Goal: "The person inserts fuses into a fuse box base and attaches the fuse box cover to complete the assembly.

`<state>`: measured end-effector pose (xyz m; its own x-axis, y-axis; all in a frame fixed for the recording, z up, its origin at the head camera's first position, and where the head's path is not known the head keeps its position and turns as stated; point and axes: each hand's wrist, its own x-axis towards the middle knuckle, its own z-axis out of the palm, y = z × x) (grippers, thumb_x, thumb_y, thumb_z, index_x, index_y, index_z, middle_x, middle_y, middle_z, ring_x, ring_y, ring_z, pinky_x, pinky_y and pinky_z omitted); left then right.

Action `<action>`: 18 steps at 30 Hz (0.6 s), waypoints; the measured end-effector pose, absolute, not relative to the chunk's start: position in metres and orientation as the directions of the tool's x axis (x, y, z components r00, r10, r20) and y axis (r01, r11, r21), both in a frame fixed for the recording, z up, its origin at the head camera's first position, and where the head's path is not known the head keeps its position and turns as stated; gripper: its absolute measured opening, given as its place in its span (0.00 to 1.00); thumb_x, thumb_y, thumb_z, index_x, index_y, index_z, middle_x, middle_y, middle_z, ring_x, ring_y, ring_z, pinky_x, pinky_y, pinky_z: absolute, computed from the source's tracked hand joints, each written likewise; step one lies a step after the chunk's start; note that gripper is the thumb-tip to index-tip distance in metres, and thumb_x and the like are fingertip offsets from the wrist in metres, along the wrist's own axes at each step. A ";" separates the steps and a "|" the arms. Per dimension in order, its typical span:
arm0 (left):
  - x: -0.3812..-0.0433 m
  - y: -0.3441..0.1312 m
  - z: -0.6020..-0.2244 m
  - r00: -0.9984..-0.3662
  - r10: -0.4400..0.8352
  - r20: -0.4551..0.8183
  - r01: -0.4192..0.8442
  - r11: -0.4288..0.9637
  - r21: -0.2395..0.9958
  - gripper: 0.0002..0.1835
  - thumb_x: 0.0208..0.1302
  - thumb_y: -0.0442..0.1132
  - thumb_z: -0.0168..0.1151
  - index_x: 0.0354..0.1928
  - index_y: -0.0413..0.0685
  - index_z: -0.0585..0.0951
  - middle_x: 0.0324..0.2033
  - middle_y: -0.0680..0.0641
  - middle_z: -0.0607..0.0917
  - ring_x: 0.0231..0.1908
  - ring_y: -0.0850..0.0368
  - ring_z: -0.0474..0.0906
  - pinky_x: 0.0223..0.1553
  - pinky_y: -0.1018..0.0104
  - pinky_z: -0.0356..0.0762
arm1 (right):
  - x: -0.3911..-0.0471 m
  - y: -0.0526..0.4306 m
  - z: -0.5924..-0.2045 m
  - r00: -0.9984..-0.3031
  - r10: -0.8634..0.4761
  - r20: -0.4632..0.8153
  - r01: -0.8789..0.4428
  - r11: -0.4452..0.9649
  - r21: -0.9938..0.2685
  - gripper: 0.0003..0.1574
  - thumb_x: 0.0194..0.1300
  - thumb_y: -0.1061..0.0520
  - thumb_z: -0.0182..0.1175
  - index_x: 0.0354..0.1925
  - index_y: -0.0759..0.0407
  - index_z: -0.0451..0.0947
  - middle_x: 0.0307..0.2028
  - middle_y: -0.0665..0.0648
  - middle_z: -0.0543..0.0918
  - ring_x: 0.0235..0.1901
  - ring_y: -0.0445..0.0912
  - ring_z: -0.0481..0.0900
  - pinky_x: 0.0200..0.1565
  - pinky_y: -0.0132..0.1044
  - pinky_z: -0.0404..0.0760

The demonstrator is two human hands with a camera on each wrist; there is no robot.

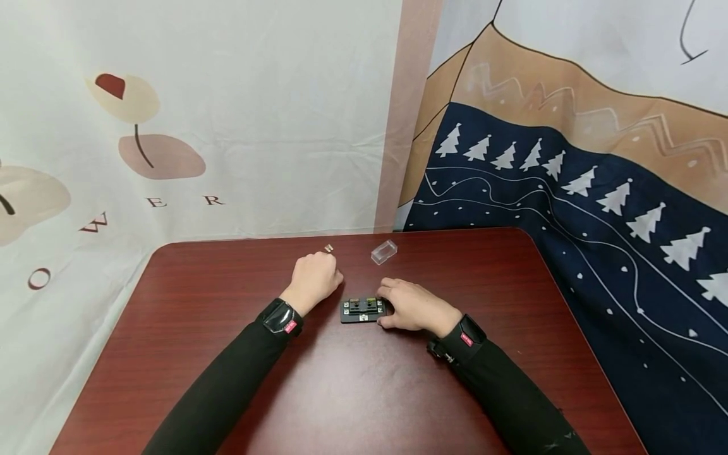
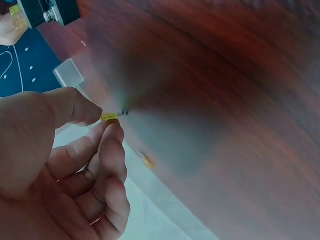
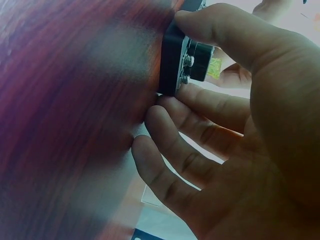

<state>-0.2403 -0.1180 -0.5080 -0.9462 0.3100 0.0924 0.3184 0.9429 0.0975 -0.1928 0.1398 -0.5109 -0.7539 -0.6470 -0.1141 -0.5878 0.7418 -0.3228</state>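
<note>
My left hand (image 1: 314, 281) pinches a small yellow blade fuse (image 2: 110, 116) between thumb and forefinger, its dark prongs pointing away from the fingertips. The other left fingers are curled. Flat on the table lies a black fuse block (image 1: 363, 309) with metal screw terminals, just right of the left hand. My right hand (image 1: 418, 305) grips its right end, thumb on the near edge and fingers at the far edge. In the right wrist view, yellow translucent plastic (image 3: 214, 68) shows at the top of the block. The head view hides the held fuse behind the left hand.
A clear plastic box (image 1: 383, 252) stands near the table's back edge. Further left, close to that edge, is a small orange-gold piece (image 1: 328, 248). The reddish-brown wooden table (image 1: 227, 272) ends at hanging printed cloths.
</note>
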 end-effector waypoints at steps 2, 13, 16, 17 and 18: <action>-0.240 -0.119 -0.507 -0.946 0.309 0.103 0.318 0.944 0.091 0.24 0.70 0.42 0.67 0.15 0.54 0.72 0.23 0.51 0.81 0.25 0.50 0.83 0.27 0.49 0.85 | -0.193 0.140 -0.511 -0.754 -0.647 -0.113 -0.587 0.741 -0.325 0.27 0.65 0.43 0.78 0.56 0.55 0.85 0.47 0.50 0.80 0.44 0.44 0.77 0.50 0.46 0.82; -0.226 -0.123 -0.484 -0.900 0.385 0.205 0.411 0.906 0.101 0.09 0.78 0.39 0.65 0.40 0.46 0.91 0.42 0.47 0.92 0.33 0.45 0.91 0.34 0.49 0.90 | -0.193 0.140 -0.511 -0.752 -0.648 -0.118 -0.587 0.740 -0.327 0.30 0.65 0.42 0.77 0.58 0.56 0.85 0.48 0.50 0.80 0.46 0.45 0.78 0.53 0.46 0.83; -0.220 -0.123 -0.472 -0.886 0.417 0.203 0.443 0.890 0.105 0.08 0.78 0.37 0.65 0.43 0.47 0.92 0.41 0.48 0.90 0.34 0.46 0.91 0.35 0.51 0.90 | -0.194 0.141 -0.512 -0.751 -0.650 -0.116 -0.589 0.739 -0.327 0.29 0.65 0.42 0.77 0.57 0.56 0.85 0.47 0.49 0.79 0.45 0.44 0.77 0.51 0.45 0.81; -0.218 -0.122 -0.469 -0.882 0.427 0.198 0.452 0.886 0.104 0.08 0.78 0.37 0.65 0.44 0.48 0.92 0.41 0.48 0.90 0.34 0.46 0.91 0.36 0.51 0.90 | -0.194 0.141 -0.513 -0.752 -0.650 -0.115 -0.589 0.739 -0.326 0.29 0.65 0.42 0.77 0.57 0.56 0.85 0.46 0.49 0.78 0.44 0.44 0.76 0.51 0.44 0.81; -0.215 -0.121 -0.466 -0.879 0.436 0.193 0.460 0.882 0.103 0.08 0.78 0.37 0.65 0.44 0.49 0.92 0.42 0.48 0.91 0.34 0.45 0.91 0.36 0.51 0.90 | -0.194 0.141 -0.513 -0.752 -0.650 -0.114 -0.589 0.739 -0.327 0.29 0.65 0.42 0.77 0.56 0.56 0.85 0.46 0.49 0.78 0.44 0.44 0.76 0.50 0.44 0.81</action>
<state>-0.2154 -0.1214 -0.4661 -0.8789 0.4361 0.1933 0.4603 0.8817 0.1035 -0.1944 0.1408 -0.5129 -0.7518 -0.6496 -0.1136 -0.5890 0.7389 -0.3272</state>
